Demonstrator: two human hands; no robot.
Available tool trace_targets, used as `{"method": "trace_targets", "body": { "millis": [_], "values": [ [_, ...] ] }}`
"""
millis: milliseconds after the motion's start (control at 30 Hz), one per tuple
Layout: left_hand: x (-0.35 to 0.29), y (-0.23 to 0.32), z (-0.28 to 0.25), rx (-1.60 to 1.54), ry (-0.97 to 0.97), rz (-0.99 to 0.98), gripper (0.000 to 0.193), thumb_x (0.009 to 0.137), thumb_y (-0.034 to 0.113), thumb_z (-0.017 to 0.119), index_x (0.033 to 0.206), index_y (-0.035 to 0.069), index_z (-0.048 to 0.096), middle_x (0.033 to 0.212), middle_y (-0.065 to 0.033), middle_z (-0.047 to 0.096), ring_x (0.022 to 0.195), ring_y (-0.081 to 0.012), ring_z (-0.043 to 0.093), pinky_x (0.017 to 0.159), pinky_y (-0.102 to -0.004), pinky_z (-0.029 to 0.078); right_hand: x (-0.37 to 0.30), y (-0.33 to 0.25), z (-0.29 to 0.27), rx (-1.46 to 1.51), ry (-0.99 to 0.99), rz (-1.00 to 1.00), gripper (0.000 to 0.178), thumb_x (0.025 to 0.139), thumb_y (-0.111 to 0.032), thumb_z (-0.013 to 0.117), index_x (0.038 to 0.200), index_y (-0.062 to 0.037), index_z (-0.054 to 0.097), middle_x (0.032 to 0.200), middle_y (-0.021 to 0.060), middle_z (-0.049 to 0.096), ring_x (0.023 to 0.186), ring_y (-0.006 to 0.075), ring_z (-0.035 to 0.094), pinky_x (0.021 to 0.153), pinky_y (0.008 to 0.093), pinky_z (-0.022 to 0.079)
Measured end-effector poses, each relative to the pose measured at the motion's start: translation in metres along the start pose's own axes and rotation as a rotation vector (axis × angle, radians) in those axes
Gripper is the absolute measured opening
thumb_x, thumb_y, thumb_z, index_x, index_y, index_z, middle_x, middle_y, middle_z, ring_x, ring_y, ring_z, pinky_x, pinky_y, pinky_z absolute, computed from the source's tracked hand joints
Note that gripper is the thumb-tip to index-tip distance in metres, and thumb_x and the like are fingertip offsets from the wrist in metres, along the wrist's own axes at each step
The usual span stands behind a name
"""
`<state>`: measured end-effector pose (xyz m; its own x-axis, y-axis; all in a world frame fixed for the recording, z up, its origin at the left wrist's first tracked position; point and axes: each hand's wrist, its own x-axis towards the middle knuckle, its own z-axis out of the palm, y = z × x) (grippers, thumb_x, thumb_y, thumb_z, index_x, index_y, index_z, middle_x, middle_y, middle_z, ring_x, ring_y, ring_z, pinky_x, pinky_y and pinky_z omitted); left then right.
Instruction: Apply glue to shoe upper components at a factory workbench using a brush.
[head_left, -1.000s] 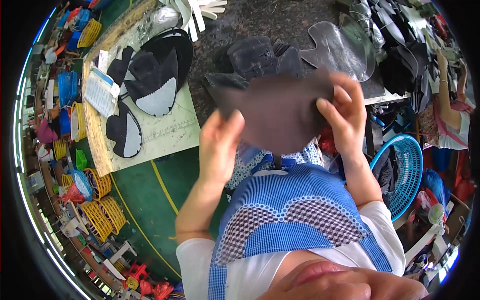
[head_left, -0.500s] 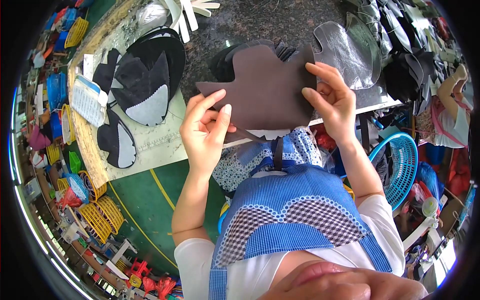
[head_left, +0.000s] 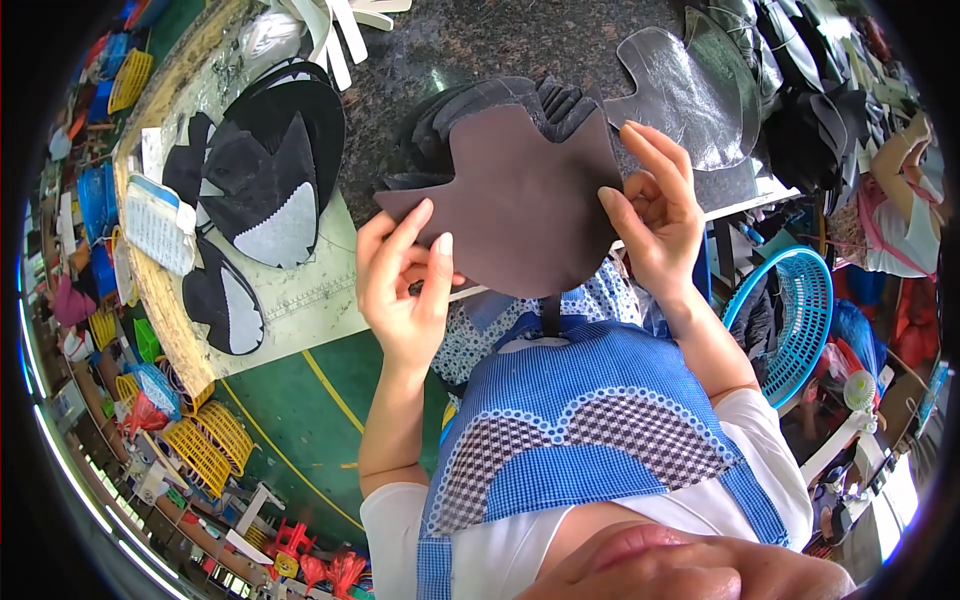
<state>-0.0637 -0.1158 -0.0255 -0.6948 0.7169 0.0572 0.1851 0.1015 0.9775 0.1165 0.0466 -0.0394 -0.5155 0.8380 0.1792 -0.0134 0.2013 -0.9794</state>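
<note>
The dark brown panel [head_left: 530, 200] in my hands, a blur a second ago, now shows crisp. Since half a second ago its rounded lower edge has come down nearer my apron [head_left: 590, 380], and the strip that poked out beneath it is hidden. More of the black stack [head_left: 430, 125] behind shows again, and my view has shifted, putting the worktop [head_left: 320, 310] farther left.

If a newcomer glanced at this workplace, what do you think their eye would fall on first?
Probably the dark brown piece, held up near the centre between the left hand and the right hand. Next might come the bright blue plastic basket at the right, then the black pieces with pale grey patches lying at the left.
</note>
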Motion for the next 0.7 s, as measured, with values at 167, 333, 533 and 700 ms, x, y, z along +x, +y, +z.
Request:
{"method": "trace_targets", "body": {
  "millis": [167, 333, 533, 700],
  "values": [
    [0.009, 0.031, -0.004, -0.114, -0.017, 0.069, 0.034, 0.089, -0.007, 0.065, 0.122, -0.007, 0.061, 0.122, -0.0155, 0.052, 0.069, -0.0119, 0.066, 0.056, -0.0225, 0.059, 0.009, -0.017, -0.007, -0.048, -0.017, -0.100, 0.052, 0.081, 0.014, 0.066, 0.131, 0.0031, 0.057, 0.133, 0.0112, 0.049, 0.070, 0.0035, 0.050, 0.060, 0.0155, 0.045],
    [-0.001, 0.082, -0.009, -0.300, -0.031, 0.012, 0.039, 0.081, -0.001, 0.071, 0.120, -0.007, 0.063, 0.122, -0.0184, 0.053, 0.066, -0.0148, 0.062, 0.049, -0.0208, 0.051, 0.002, -0.035, -0.014, -0.015, -0.049, -0.187, 0.050, 0.083, 0.011, 0.068, 0.131, 0.0042, 0.054, 0.131, 0.0124, 0.052, 0.072, 0.0051, 0.054, 0.062, 0.0166, 0.049],
    [-0.023, 0.089, -0.013, -0.260, 0.068, 0.509, 0.031, 0.074, 0.008, 0.074, 0.104, 0.006, 0.069, 0.101, -0.0143, 0.058, 0.059, -0.0114, 0.057, 0.062, -0.0190, 0.052, -0.018, -0.048, 0.000, 0.644, -0.638, 0.765, 0.054, 0.104, -0.038, 0.049, 0.143, -0.0025, 0.040, 0.121, 0.0191, 0.062, 0.104, 0.0243, 0.066, 0.087, 0.0354, 0.055],
    [-0.032, 0.031, -0.062, -0.252, 0.059, 0.807, 0.045, 0.098, 0.023, 0.045, 0.140, 0.010, 0.033, 0.143, -0.0119, 0.032, 0.102, -0.0221, 0.058, 0.075, -0.0281, 0.059, -0.019, -0.041, 0.056, 1.218, -0.908, 0.946, 0.076, 0.101, -0.059, 0.040, 0.151, -0.0045, 0.026, 0.128, 0.0226, 0.058, 0.119, 0.0285, 0.058, 0.103, 0.0409, 0.047]
  ]
}}
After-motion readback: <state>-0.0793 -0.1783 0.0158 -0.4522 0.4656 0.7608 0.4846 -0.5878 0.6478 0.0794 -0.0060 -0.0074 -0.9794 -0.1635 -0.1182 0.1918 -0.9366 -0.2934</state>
